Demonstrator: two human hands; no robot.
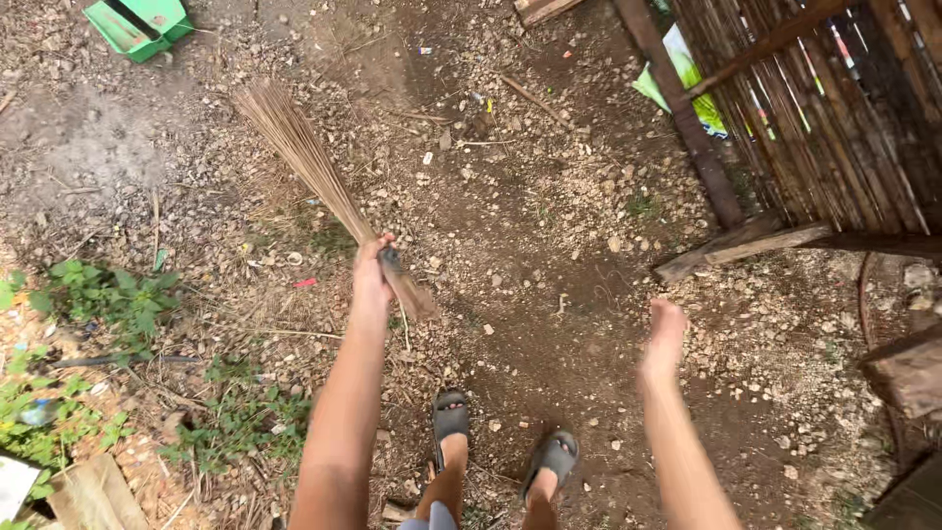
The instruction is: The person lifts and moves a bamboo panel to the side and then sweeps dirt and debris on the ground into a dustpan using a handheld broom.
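A left hand (373, 275) grips a stick broom (314, 177), bristles fanned over stony dirt; the right hand (665, 339) hangs empty, fingers loose. A green box (137, 25) lies upper left, a green-and-white wrapper (687, 83) beside the slatted fence (834, 118).

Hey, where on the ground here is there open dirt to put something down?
Bare dirt lies between the right hand and the sandalled feet, and below the green dustpan. Weeds crowd the left; the stick fence and planks crowd the right.
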